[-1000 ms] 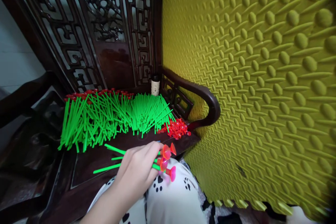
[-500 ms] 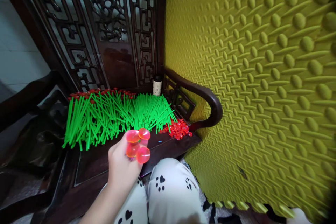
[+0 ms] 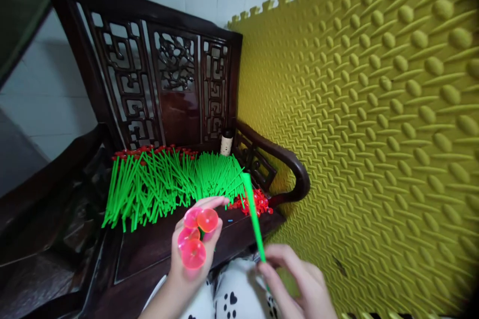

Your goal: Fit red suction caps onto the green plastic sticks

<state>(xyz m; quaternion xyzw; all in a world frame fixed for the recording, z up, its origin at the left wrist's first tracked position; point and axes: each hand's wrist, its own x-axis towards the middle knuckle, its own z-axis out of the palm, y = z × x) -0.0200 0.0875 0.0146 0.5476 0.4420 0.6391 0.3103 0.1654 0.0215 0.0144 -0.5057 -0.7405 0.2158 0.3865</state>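
While the left hand (image 3: 194, 254) clutches capped sticks (image 3: 195, 237), the right hand (image 3: 295, 279) pinches a green stick (image 3: 253, 214).

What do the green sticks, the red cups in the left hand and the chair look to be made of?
Green sticks: likely plastic, uniform bright colour, thin and straight. Red cups held by the left hand: translucent, glossy, probably soft plastic or rubber; light glows through them. Chair: dark wood with a glossy finish, carved fretwork and reflections on its panel.
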